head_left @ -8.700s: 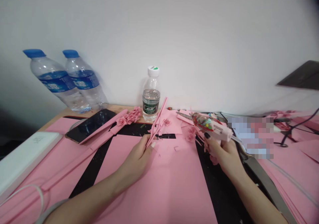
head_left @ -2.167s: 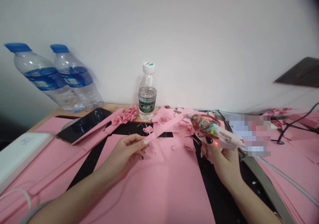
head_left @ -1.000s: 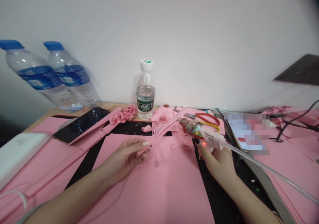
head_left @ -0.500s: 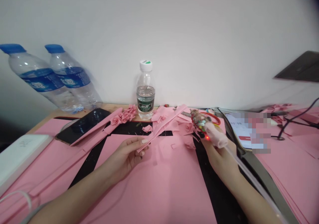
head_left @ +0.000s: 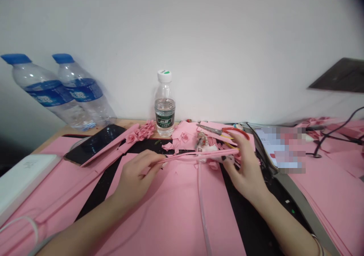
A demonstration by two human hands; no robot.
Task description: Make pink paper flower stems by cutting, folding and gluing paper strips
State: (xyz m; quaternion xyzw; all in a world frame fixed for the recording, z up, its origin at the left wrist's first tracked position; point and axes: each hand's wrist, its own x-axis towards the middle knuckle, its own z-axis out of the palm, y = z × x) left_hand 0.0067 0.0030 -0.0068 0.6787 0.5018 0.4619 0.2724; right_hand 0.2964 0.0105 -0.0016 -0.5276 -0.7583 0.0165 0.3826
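Note:
My left hand [head_left: 140, 170] pinches one end of a folded pink paper strip [head_left: 184, 156], held level above a large pink sheet [head_left: 170, 210]. At the strip's other end, my right hand [head_left: 244, 165] has its thumb and fingers around the paper. Behind and below the strip lies what looks like a hot glue gun [head_left: 209, 148], partly hidden, its tip crusted. A long translucent glue stick [head_left: 202, 206] runs from it toward me. Scissors [head_left: 212, 129] with red handles lie just beyond my right fingers, among pink paper scraps and a small paper rose [head_left: 184, 136].
A small water bottle [head_left: 165, 108] stands by the wall; two larger bottles [head_left: 45, 89] lean at left. A black phone [head_left: 95, 144], paper roses [head_left: 142, 131] and a white box [head_left: 28, 176] lie left. At right are a lit phone [head_left: 267, 146], a black cable [head_left: 327, 140] and pink sheets [head_left: 327, 195].
My right hand has let go of the glue gun, which now lies on the table further left, and has taken the strip's far end. The strip has swung from slanting away to lying crosswise.

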